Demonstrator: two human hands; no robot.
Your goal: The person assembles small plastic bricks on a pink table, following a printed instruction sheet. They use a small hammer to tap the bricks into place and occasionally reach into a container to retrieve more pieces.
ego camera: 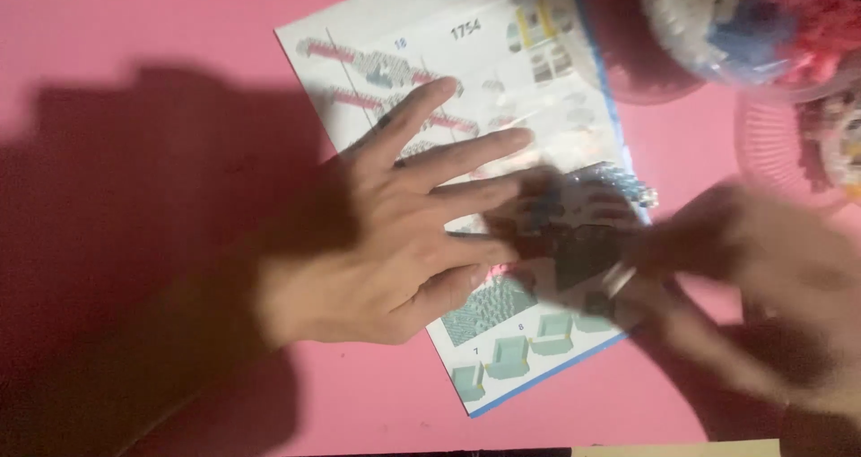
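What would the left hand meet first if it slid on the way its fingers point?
Probably the dark piece on the instruction sheet, which the blurred right hand is reaching toward; the left hand lies flat, fingers pointing right.

This looks like a play or hobby spot at home. A pink tabletop (134,26) holds a building-brick instruction booklet (430,44), and clear tubs of tiny bricks (744,26) sit at its far right corner.
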